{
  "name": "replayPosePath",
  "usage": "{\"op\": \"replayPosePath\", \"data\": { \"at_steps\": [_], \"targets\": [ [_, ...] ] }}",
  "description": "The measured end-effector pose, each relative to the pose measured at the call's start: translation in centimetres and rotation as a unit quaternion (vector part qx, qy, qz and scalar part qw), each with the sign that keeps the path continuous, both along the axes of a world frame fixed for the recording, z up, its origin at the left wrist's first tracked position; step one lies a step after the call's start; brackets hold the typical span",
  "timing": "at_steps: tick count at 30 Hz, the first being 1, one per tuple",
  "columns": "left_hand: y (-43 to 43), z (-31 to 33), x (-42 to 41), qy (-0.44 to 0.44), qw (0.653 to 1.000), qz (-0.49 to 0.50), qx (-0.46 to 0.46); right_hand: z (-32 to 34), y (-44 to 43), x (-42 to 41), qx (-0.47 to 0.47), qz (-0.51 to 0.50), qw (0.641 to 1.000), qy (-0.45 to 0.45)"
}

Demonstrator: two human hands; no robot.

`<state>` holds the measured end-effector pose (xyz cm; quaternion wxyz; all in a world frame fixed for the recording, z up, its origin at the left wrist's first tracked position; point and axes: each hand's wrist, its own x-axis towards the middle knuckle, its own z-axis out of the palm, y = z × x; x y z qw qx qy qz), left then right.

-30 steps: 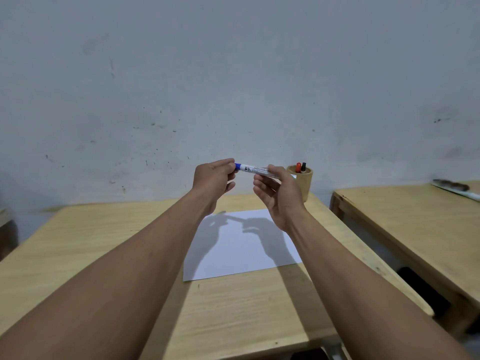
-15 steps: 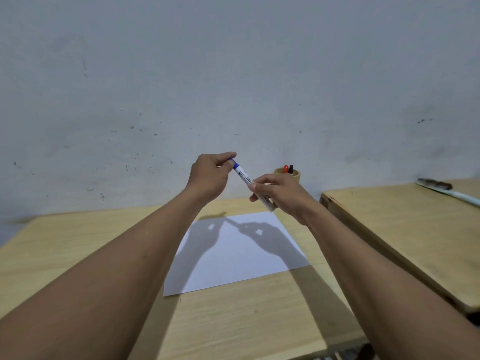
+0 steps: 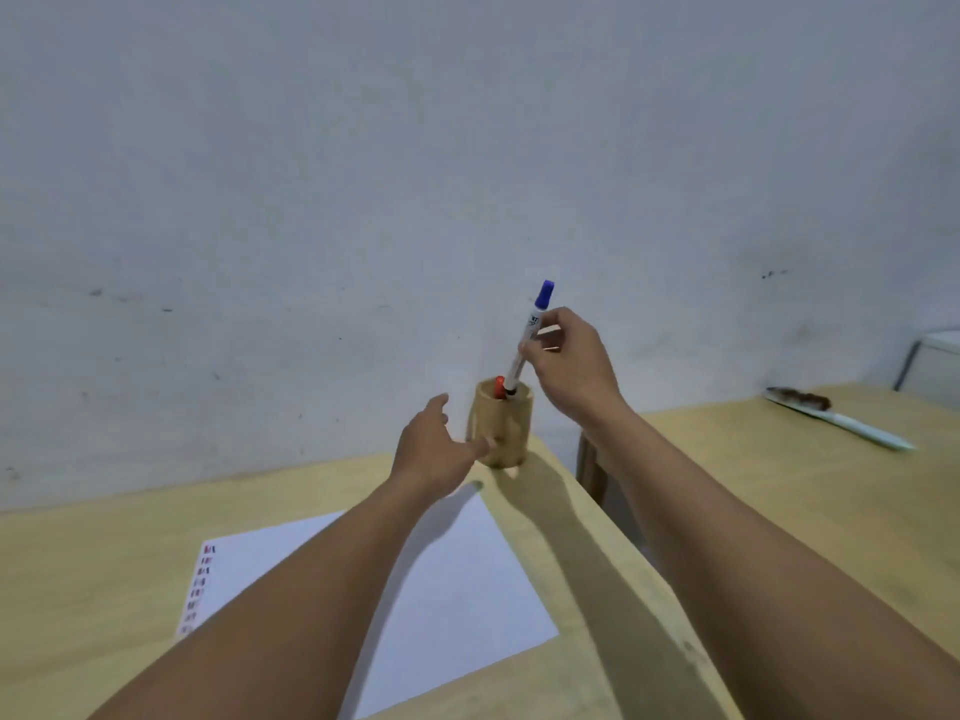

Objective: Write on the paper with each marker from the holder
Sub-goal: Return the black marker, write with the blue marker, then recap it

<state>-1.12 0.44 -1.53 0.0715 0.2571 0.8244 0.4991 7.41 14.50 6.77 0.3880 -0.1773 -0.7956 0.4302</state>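
A wooden cup holder (image 3: 503, 433) stands at the far right corner of the desk (image 3: 93, 574). My right hand (image 3: 569, 371) pinches a capped blue marker (image 3: 530, 335) upright, blue cap on top, its lower end at the holder's mouth. A red marker (image 3: 499, 387) sticks out of the holder beside it. My left hand (image 3: 431, 452) hovers with fingers spread just left of the holder, fingertips close to its side. The white paper (image 3: 457, 589) lies on the desk under my forearms, with a column of small coloured marks along its left edge.
A second wooden desk (image 3: 810, 491) stands to the right across a narrow gap, with a white-handled brush (image 3: 836, 423) lying on it. A pale grey wall rises straight behind both desks.
My left hand has let go of the marker's cap end and dropped beside the holder. My right hand has swung the capped blue marker upright over the holder. The view has shifted right.
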Motion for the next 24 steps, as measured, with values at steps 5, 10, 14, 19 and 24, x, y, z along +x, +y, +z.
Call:
{"op": "replayPosePath", "data": {
  "at_steps": [5, 10, 14, 19, 24],
  "targets": [
    [4.3, -1.6, -1.1, 0.009, 1.0, 0.0, -0.019, -0.3, 2.1, -2.6, 0.016, -0.032, 0.999, -0.005],
    [6.1, -2.3, -1.9, 0.024, 1.0, 0.003, -0.001, -1.4, 2.7, -3.8, 0.015, -0.014, 0.999, -0.044],
    [6.3, -2.8, -2.0, 0.034, 0.999, 0.017, 0.012, -2.5, 3.2, -4.3, 0.035, -0.001, 0.99, -0.136],
    [6.4, -2.9, -2.2, 0.044, 0.999, 0.018, 0.009, -3.6, 3.5, -4.7, 0.03, 0.008, 0.972, -0.232],
    [6.1, -3.2, -2.4, 0.043, 0.999, 0.004, 0.019, -3.7, 3.9, -5.0, -0.006, 0.01, 0.982, -0.189]
  ]
}}
